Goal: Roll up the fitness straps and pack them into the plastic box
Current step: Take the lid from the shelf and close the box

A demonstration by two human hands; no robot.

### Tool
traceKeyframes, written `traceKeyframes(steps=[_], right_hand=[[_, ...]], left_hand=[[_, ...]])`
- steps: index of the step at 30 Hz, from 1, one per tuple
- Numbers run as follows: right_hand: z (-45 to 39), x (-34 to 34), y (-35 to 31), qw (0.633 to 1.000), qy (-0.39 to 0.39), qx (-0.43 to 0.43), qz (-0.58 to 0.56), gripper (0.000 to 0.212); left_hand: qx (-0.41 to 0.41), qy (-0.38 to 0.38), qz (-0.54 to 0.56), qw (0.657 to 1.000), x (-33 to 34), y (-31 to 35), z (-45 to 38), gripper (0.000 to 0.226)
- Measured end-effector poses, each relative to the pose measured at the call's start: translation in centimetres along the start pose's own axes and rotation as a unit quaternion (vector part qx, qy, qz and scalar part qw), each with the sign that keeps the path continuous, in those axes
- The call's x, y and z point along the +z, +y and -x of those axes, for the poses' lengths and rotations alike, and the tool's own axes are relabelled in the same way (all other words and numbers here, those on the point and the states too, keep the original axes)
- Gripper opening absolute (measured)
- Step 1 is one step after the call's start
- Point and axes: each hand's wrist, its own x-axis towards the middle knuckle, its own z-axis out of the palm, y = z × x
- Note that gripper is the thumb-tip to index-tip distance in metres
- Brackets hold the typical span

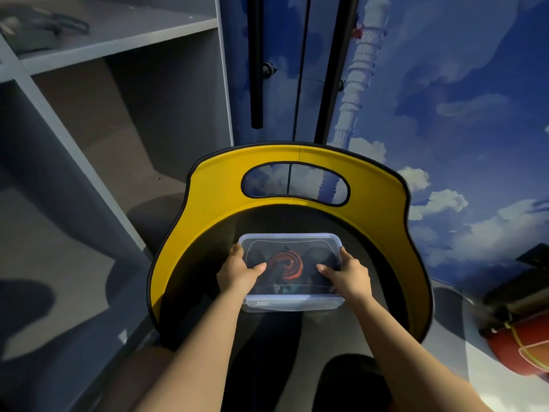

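Looking down from the head camera, we saw the plastic box (289,272) sitting on the black seat (208,263) of a chair whose yellow backrest (219,185) curved round behind it. The clear lid (289,248) lay on top of the box, and through it we made out the fitness straps (286,264): one red strap wound into a tight spiral near the middle, with darker straps packed around it. How many dark ones there were, we could not tell.

Both hands were on the box. The left hand (239,270) clasped its left edge, fingers curled down the side and the thumb laid across the lid. The right hand (346,270) mirrored it on the right edge, thumb on the lid too, fingers wrapped round the rim. Both forearms reached in from the bottom of the view.

Off to the left stood a grey shelf unit (118,46), with a dark bag (38,28) lying on its upper shelf. Behind the chair ran a blue wall (460,84) painted with clouds, and two black bars (256,60) stood upright against it. At the lower right edge something red and orange (523,349) showed, too blurred for us to name.
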Motion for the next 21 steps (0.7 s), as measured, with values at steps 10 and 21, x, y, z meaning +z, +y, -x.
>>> traceKeyframes(steps=[10,21], right_hand=[[-0.4,0.5,0.3,0.999,0.006,-0.018,0.026,0.08],[1.0,-1.0,-1.1,0.986,0.015,-0.117,0.12,0.073]], left_hand=[[-0.004,-0.013,0.124,0.992,-0.2,-0.7,-0.2,0.07],[0.176,0.006,-0.211,0.962,-2.9,0.7,0.6,0.079]])
